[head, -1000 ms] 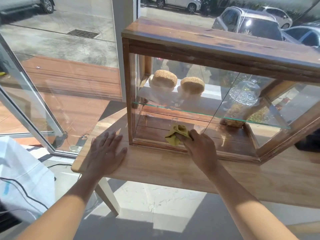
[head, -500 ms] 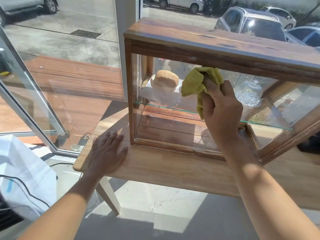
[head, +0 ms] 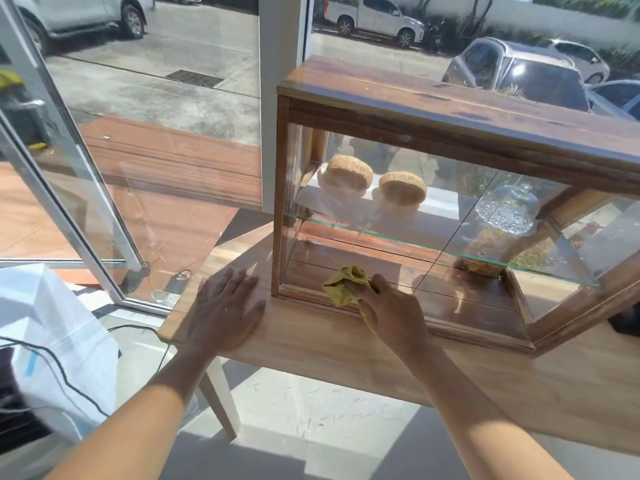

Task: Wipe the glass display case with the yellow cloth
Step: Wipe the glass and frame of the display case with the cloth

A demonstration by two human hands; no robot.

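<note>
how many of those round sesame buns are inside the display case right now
2. One bun sits at the left end of the upper glass shelf, the other beside it, to its right. None looks hidden.

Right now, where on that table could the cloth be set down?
Bare wood runs along the table front, right of the right hand below the display case. The left corner is taken by the left hand; the yellow cloth crowds the case's lower-left glass.

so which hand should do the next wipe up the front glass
Right. The right hand already holds the yellow cloth against the display case glass near its bottom edge; the left hand lies flat on the wooden table.
</note>
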